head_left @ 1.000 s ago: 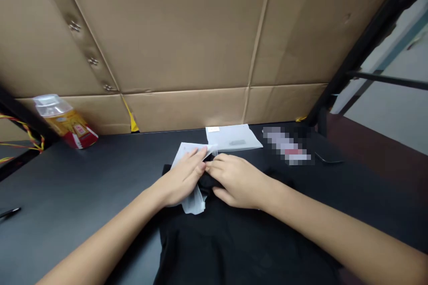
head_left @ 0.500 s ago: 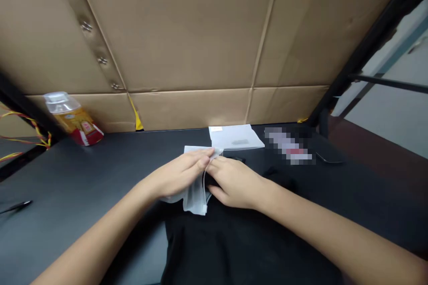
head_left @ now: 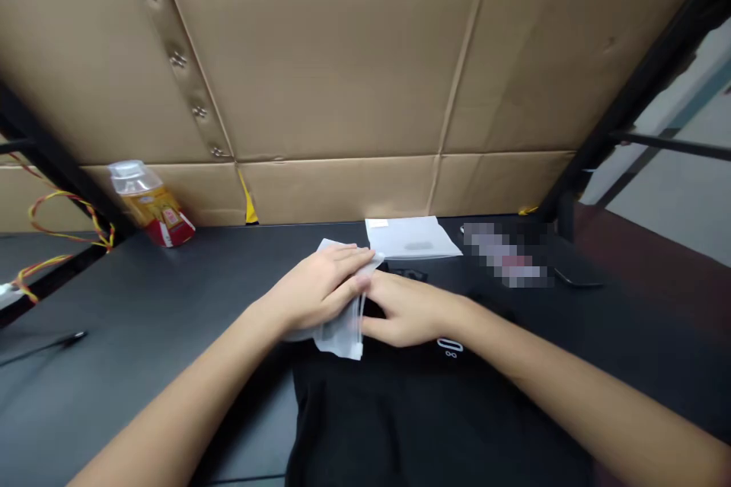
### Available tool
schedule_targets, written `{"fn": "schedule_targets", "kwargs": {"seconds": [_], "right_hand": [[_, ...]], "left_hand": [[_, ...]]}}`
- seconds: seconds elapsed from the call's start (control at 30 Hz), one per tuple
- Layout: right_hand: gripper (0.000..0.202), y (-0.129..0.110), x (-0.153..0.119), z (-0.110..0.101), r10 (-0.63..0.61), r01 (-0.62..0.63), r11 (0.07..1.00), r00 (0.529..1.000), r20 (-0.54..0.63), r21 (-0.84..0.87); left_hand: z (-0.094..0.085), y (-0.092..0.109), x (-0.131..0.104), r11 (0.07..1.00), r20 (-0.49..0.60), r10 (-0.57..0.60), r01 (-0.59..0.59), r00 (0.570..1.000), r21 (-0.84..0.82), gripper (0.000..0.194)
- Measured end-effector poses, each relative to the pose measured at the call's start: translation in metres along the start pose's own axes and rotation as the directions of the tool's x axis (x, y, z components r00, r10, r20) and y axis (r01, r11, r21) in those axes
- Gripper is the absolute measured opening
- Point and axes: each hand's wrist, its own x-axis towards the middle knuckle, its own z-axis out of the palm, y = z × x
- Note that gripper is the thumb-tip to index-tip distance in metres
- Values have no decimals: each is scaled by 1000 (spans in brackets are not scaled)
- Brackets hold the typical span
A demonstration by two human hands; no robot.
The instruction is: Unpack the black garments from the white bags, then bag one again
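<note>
Cardboard wall (head_left: 343, 61): brown, standing along the desk's far edge.
Desk (head_left: 142, 304): black, matte.
Black garment (head_left: 411, 411): spread at the near edge, small white mark near the right wrist.
Left hand (head_left: 320, 289): clasping a translucent plastic bag (head_left: 343, 331) over the garment's top end.
Right hand (head_left: 408, 308): fingers tucked at the bag's mouth, pressing dark cloth.
Bag stack (head_left: 414, 237): white, mid far edge.
Bottle (head_left: 151, 202): tilted, far left corner.
</note>
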Motion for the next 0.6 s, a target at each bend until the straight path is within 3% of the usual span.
{"fn": "schedule_targets", "kwargs": {"seconds": [0.13,0.2,0.27,0.37,0.5,0.6], "right_hand": [[40,10,-33,-19,-66,67,997,998,-15,24],[47,16,-40,-11,-61,61,998,998,-1,-23],[42,17,-39,1,-70,71,997,997,17,-25],[31,12,-30,15,-81,81,994,997,-2,70],[34,14,-31,7,-70,98,943,993,-98,319],[35,29,-40,-8,24,89,920,959,-282,381]], "left_hand": [[-3,-11,-2,998,137,-56,58,989,-7,55],[0,-14,-4,998,209,-39,47,977,-34,59],[3,-15,-5,998,241,-7,23,971,-64,64],[4,-13,-4,994,241,63,-40,969,-98,73],[-10,-6,-2,988,154,153,-152,976,-17,93],[-23,0,-1,981,104,155,-166,982,104,78]]}}
